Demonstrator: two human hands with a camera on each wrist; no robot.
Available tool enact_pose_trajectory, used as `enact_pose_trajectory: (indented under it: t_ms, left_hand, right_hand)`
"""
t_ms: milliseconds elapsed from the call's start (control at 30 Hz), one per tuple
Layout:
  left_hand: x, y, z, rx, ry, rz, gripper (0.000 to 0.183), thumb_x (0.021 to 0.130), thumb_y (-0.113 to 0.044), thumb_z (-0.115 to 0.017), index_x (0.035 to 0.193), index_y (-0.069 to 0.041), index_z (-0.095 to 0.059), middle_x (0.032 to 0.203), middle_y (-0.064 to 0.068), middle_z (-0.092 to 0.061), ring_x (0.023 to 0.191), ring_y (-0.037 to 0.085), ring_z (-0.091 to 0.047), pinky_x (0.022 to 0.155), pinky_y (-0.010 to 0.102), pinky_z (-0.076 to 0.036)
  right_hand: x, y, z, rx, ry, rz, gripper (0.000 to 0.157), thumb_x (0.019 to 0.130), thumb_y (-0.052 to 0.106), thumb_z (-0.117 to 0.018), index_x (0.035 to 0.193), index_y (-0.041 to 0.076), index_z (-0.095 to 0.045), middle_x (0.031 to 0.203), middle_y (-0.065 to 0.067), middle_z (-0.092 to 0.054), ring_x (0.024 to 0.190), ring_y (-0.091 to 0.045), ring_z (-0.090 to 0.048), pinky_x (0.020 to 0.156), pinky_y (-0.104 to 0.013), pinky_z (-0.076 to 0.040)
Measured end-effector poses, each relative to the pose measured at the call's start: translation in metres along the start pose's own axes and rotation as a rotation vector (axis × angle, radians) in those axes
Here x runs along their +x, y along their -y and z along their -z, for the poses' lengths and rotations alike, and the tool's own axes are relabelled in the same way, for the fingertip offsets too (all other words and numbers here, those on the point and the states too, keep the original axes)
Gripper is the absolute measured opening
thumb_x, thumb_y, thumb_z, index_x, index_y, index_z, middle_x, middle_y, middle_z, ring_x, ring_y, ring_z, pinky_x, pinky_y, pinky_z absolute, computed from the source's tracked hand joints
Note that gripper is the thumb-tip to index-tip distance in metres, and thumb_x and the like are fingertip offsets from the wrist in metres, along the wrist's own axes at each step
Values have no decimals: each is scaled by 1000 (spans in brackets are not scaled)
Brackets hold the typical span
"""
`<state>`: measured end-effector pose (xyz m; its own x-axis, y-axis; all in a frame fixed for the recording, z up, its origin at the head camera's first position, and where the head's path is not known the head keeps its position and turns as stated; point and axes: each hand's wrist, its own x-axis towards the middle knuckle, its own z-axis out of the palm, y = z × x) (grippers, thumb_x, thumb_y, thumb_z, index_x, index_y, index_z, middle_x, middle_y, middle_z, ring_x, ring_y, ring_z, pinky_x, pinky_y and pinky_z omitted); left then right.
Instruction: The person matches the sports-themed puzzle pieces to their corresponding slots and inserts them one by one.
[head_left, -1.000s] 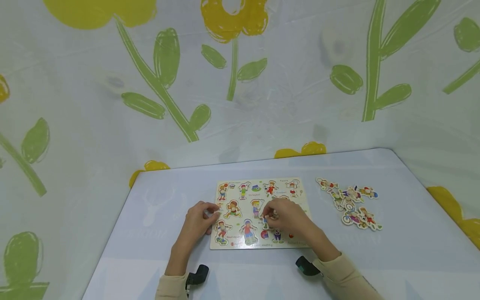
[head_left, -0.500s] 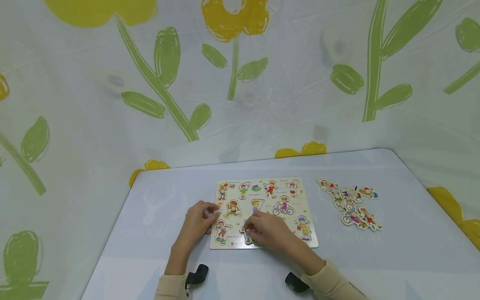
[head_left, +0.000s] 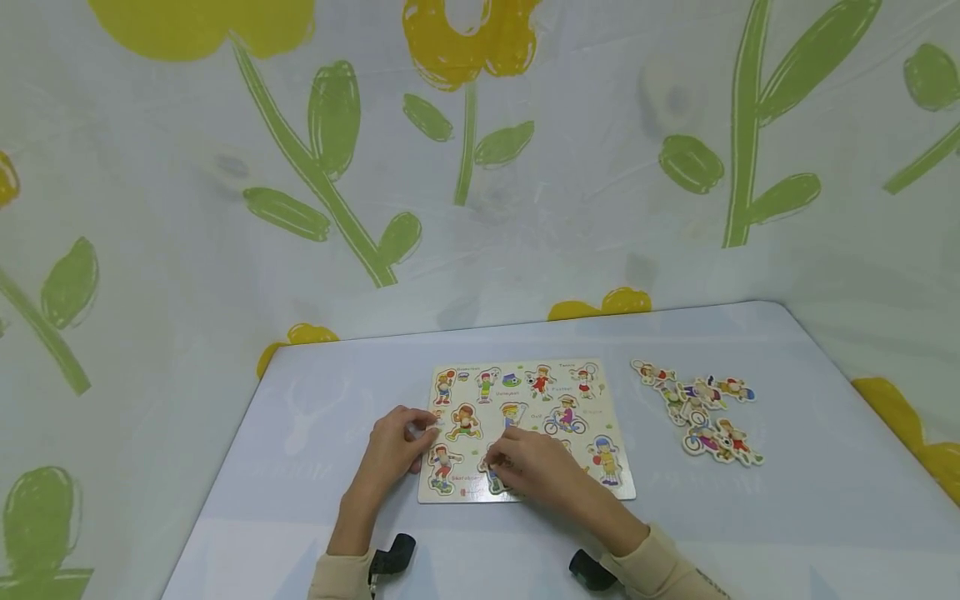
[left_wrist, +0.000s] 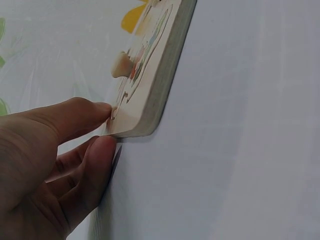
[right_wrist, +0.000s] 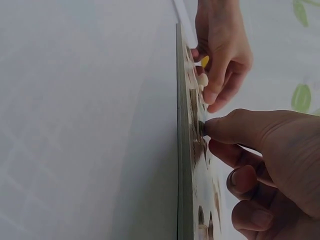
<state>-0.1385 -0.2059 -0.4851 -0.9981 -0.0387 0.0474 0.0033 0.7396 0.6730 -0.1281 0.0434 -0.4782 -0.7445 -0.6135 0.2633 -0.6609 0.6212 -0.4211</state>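
Note:
A wooden peg puzzle board [head_left: 489, 428] with printed sports figures lies flat on the table. My left hand [head_left: 397, 440] holds its left edge, the fingertips at the corner in the left wrist view, near a figure with a round wooden knob [left_wrist: 121, 65]. At the front middle of the board, my right hand [head_left: 536, 467] pinches a figure-shaped puzzle piece [head_left: 495, 483] by its knob. In the right wrist view that piece [right_wrist: 194, 110] sits close over the board surface, slightly tilted. The right fingers hide most of it from the head view.
Several loose figure pieces [head_left: 697, 408] lie in an overlapping pile to the right of the board. Behind the white table [head_left: 337, 375] hangs a cloth [head_left: 585, 200] printed with flowers. A dark wrist camera [head_left: 393, 554] is strapped at each sleeve.
My right hand has moved left and toward the front with the puzzle piece, then stayed over the front-middle recess. The left hand keeps its hold on the board edge.

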Motion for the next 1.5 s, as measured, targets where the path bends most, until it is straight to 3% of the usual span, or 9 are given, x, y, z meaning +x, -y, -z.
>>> enact_pose_trajectory:
  t_ms: [433,633,933,1233,1500]
  left_hand:
    - [0,1,0,-4,1,-3,22,84,-20,-77,105,-12,-74,93,2,-62,70,11,-52,54,18,-44]
    - [0,2,-1,0,-1,-4,22,84,-20,-77,104,-12,-74,93,2,-62,71,11,-51,56,18,-44]
    - [0,2,-1,-4,-3,-4,22,84,-20,-76,104,-12,-73,95,2,-63,70,11,-52,54,19,-44]
    - [0,3,-1,-1,-5,-5,23,84,-20,-76,105,-12,-73,95,2,-63,70,11,-52,54,19,-44]
    - [0,2,-1,2,-6,0,22,84,-20,-76,105,-12,-73,95,2,-63,70,11,-52,54,19,-44]
  right_hand:
    - [-2,-2,-2,26,7,-4,8,87,21,-73,95,22,-75,91,12,-66,73,3,-53,63,-14,-46]
    - [-1,-4,-1,55,60,-35,9,89,24,-71,98,23,-74,92,14,-65,72,4,-49,63,-13,-44]
    - [-1,-10,4,117,125,2,11,90,22,-70,101,23,-73,91,14,-61,67,4,-45,57,-12,-41]
    - [0,-10,11,135,227,-8,22,87,23,-73,109,23,-72,100,12,-62,72,3,-51,65,-13,-46]
    - [0,-12,14,124,262,14,27,87,24,-72,114,23,-71,103,11,-61,75,4,-52,68,-14,-48]
